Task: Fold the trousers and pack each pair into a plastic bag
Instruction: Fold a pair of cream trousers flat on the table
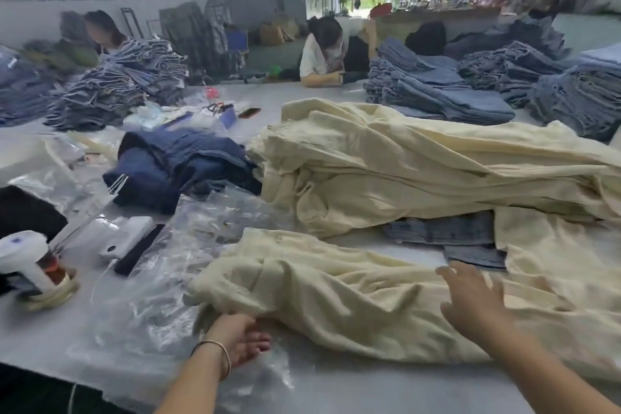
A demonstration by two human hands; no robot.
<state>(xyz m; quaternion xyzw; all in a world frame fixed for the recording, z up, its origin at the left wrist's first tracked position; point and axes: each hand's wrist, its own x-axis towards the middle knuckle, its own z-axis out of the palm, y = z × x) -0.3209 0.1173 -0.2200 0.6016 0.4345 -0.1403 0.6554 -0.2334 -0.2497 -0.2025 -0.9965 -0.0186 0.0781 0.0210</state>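
While the cream trousers (336,306) lie crumpled across the near edge of the table (353,390), a crooked fold is judged the main risk: deep creases run through the cloth, and only one end is held. That end is gripped from below by the left hand (242,339), fingers curled into the fabric; the right hand (473,296) is spread flat, fingers straight, over the middle of the leg, and whether it presses or hovers cannot be told from the blur. A larger heap of cream cloth (420,165) is piled just behind, touching the worked pair on the right, so a pull could drag it along. Grey denim pieces (450,232) are wedged between the two and may be caught in the fold. Loose plastic bags (201,245) are spread under and beside the left hand; slipping or bunching of these is likely. Navy trousers (174,168) lie beyond the bags. Further left, a white tape dispenser (30,262) and a white device (127,235) are noted near the bags.
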